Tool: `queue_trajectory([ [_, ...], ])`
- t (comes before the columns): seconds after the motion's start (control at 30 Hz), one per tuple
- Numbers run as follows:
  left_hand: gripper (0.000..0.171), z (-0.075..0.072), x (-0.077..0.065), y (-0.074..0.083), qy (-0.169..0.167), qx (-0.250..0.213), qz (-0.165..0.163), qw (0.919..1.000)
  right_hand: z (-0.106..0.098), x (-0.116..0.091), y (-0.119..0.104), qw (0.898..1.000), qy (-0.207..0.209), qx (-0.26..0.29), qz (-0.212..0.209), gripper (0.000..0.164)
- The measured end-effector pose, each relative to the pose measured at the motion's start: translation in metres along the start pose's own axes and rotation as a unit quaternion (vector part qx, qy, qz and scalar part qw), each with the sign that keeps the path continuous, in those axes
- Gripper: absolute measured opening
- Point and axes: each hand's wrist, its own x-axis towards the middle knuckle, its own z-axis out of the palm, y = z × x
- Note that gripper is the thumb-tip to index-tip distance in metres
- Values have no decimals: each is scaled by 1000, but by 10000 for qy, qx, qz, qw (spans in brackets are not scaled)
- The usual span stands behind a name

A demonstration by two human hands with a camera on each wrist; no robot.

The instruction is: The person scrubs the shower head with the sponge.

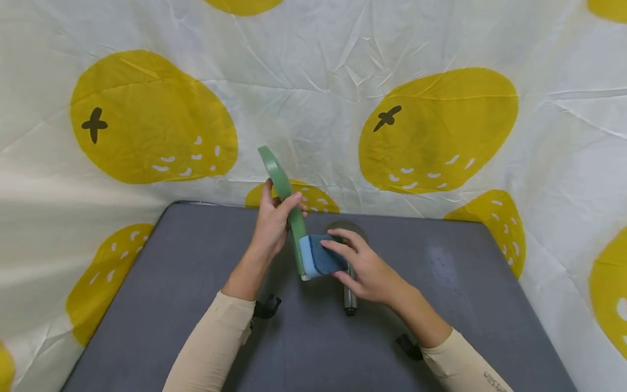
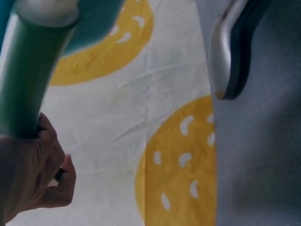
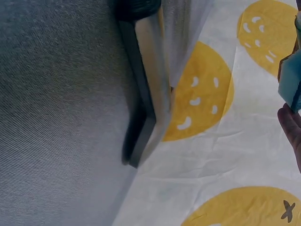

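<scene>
My left hand (image 1: 271, 226) grips a long green strip-like thing (image 1: 296, 226) with a curved upper end, held tilted above the table. In the left wrist view this green thing (image 2: 33, 75) looks rounded, with a whitish end; its kind is unclear. A blue sponge (image 1: 329, 260), light blue on one side and dark on the other, lies against its lower end. My right hand (image 1: 369, 269) pinches the sponge between thumb and fingers. Whether sponge and green thing are joined, I cannot tell. Only fingertips of the right hand (image 3: 292, 127) show in the right wrist view.
Behind the right hand, a dark round object (image 1: 350, 226) with a silver handle (image 1: 350, 302) is on the grey table (image 1: 416, 305), partly hidden. A white cloth (image 1: 303, 43) with yellow fruit prints hangs behind and around the table's edges.
</scene>
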Motion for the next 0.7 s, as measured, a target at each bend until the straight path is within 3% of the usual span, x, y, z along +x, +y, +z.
queue_trajectory([
  [0.13,60,1,1,0,-20,-4,-69,10000,-5,4,-2,9999,-96,-136,28,73],
  [0.47,63,5,1,-5,17,-466,-319,9984,-14,-3,-13,9990,-306,-288,-144,69],
  [0.7,50,5,2,-6,72,229,-212,9995,-24,-8,-17,9988,-339,-308,-143,68],
])
